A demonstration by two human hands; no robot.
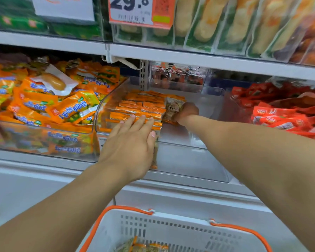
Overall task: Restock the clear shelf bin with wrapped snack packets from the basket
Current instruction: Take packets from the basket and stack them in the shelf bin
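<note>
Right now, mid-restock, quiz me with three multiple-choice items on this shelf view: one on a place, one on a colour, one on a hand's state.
1. Where do the stacked packets lie in the clear bin?
A. left part
B. right part
C. spread evenly

2. What colour are the basket handles?
A. blue
B. orange
C. black

3. What is the right hand doing?
A. resting flat
B. hanging idle
C. holding a packet

Answers: 1 A, the bin's right part shows bare plastic. 2 B, both handles are orange. 3 C, its fingers curl round the packet, while the left hand lies flat on the stack.
</note>
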